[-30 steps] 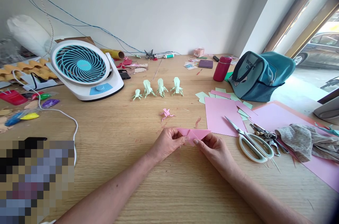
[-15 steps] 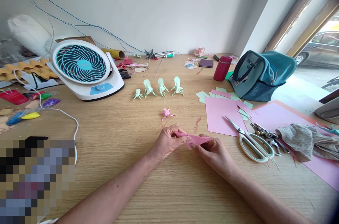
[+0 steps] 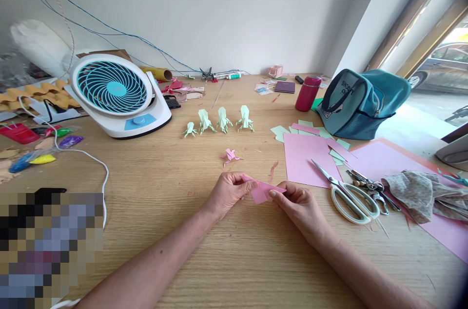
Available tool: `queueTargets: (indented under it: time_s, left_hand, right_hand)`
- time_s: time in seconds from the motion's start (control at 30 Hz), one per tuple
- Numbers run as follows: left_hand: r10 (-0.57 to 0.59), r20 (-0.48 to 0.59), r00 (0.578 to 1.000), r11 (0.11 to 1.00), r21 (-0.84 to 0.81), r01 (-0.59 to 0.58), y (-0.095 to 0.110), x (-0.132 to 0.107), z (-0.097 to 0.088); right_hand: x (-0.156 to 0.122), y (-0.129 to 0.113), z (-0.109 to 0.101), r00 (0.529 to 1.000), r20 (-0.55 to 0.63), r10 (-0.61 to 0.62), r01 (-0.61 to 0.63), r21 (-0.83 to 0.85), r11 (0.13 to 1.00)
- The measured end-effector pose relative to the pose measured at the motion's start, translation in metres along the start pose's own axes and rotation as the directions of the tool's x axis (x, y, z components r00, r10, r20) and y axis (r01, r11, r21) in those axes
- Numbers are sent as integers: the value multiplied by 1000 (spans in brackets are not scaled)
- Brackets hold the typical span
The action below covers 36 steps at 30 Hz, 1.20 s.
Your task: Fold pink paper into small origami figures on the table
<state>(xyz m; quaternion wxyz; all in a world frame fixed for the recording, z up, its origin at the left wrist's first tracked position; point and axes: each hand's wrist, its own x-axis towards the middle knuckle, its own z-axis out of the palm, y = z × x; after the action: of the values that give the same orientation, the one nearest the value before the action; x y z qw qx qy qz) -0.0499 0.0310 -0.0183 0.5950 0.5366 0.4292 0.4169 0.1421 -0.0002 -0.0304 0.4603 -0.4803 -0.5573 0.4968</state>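
A small folded piece of pink paper (image 3: 260, 193) is held between my two hands above the wooden table. My left hand (image 3: 229, 193) pinches its left corner, the thumb lying on the near face. At the right corner, my right hand (image 3: 299, 204) grips it between thumb and fingers. Just beyond them lies a small pink origami figure with thin legs (image 3: 231, 155). Behind it stand several pale green origami figures of the same sort, among them a small one (image 3: 190, 129) and a larger one (image 3: 244, 119).
White-handled scissors (image 3: 351, 199), keys (image 3: 365, 184), and a grey cloth (image 3: 413, 194) lie to the right. Pink sheets (image 3: 307, 158) and green scraps sit behind them, near a red flask (image 3: 307, 93) and a teal bag (image 3: 361, 104). A fan (image 3: 117, 94) stands at left.
Both thumbs have shifted outward along the pink paper, so more of its middle and lower flap shows. My right hand has moved slightly; the figures stay put.
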Motion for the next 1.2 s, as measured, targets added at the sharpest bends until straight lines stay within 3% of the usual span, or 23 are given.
queueTargets:
  time_s: [0.17,0.33,0.57,0.9,1.2]
  left_hand:
    - [23,-113,993,1000,-15,-25,0,2,0]
    - [67,-138,988,997,-28,-72,5,0,1]
    - [9,41,999,1000,13,-9,1,-1,6]
    - [76,113,991,984,150,-93,4,-6,12]
    - [98,-78,992,995,31,-96,1,-4,8]
  right_hand:
    - [-1,0,-1,999,24,39,-38,-69,997]
    - [-1,2,1,1000,20,16,-14,-111,994]
    - [-2,-2,2,1000,-16,-14,13,-54,998]
    - [-4,-3,3,992,125,0,26,-205,978]
    - [-4,-2,2,977,213,17,19,-167,986]
